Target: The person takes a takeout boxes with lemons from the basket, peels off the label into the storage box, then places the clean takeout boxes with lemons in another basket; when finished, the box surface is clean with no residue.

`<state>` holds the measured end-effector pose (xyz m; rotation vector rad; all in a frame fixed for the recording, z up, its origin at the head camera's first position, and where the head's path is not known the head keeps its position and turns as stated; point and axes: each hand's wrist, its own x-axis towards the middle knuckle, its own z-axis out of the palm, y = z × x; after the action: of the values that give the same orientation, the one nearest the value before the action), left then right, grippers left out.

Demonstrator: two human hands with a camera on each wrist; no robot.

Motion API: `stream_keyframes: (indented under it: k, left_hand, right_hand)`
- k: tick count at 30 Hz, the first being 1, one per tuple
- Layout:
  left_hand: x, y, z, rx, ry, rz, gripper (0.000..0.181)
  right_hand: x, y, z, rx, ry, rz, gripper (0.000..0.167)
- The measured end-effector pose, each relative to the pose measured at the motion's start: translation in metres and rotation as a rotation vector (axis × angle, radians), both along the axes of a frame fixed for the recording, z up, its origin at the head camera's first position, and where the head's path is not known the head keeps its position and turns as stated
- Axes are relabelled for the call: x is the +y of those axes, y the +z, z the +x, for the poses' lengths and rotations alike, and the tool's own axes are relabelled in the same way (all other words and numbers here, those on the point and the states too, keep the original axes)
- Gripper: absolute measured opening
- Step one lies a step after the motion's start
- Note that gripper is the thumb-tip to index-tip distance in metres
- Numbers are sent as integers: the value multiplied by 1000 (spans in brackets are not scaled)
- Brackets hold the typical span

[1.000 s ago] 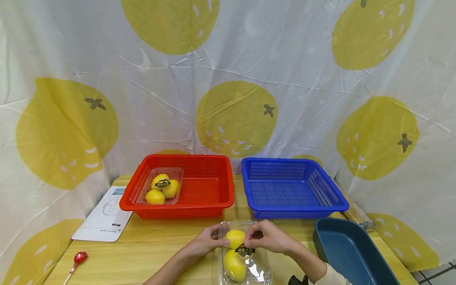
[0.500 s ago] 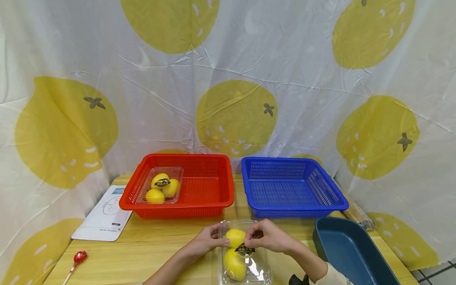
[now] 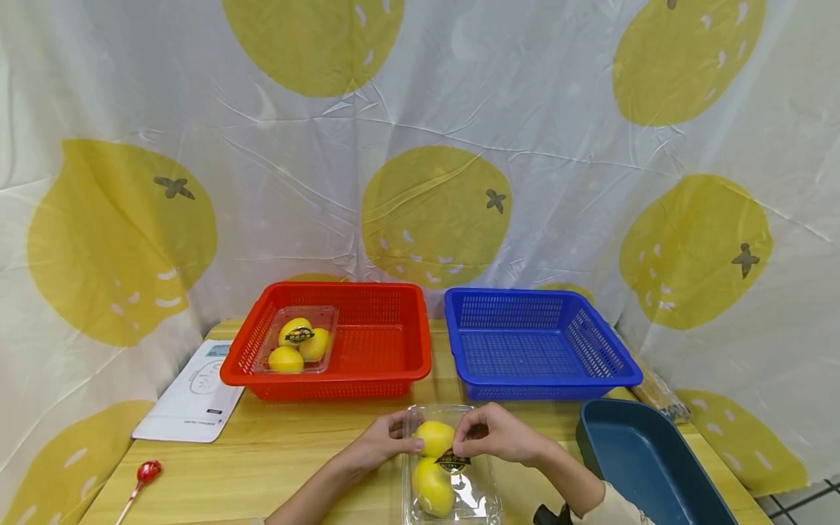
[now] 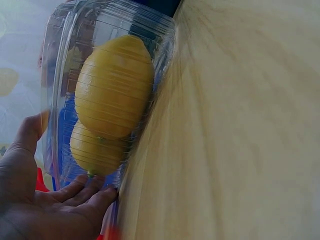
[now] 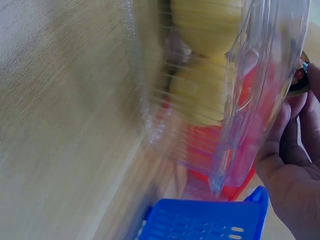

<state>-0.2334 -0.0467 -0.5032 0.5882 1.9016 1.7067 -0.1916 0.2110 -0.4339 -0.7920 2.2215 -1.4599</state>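
Observation:
A clear plastic clamshell box point(image 3: 482, 485) with two lemons point(image 3: 433, 487) showing inside lies on the wooden table at the front centre. My left hand point(image 3: 380, 443) grips its left side, thumb over the lid; the left wrist view shows the fingers point(image 4: 82, 192) against the ribbed wall. Over the lid, my right hand point(image 3: 494, 437) pinches the edge of a black-and-gold sticker point(image 3: 453, 461). In the right wrist view that sticker point(image 5: 299, 82) is partly hidden by the thumb and fingers. How much of it sticks to the lid I cannot tell.
Behind the box stand a red basket point(image 3: 328, 389), holding another stickered box of lemons point(image 3: 298, 343), and a blue basket point(image 3: 545, 350). A dark teal tray point(image 3: 646, 459) lies at right. On the left are a white printed pouch point(image 3: 190, 401) and a red lollipop point(image 3: 148, 472).
My right hand has shifted very slightly to the right with the sticker's edge in its pinch, and the sticker's angle looks a little different. The left hand and the box stay put.

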Motion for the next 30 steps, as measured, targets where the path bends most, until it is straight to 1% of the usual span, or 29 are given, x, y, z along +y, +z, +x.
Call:
stream_keyframes:
  k: [7,13,18,26,30]
  left_hand:
    - [1,4,1,-3,-2,3,70]
    - [0,4,1,12,-3,5,70]
    - [1,4,2,14,9,4,71]
    - [2,4,5,-11,15,3,73]
    - [2,3,5,-6,19,3,73]
  right_hand:
    - [5,-3,-6,-37,38,-48,17]
    - [6,-2,-6,-75,50,-72,20]
    - [8,-3,-8,-105,44,-88,22]
    - [12,-4,-7,-183,20,-104,28]
    - [11,-3,-7,-200,1,-107,30]
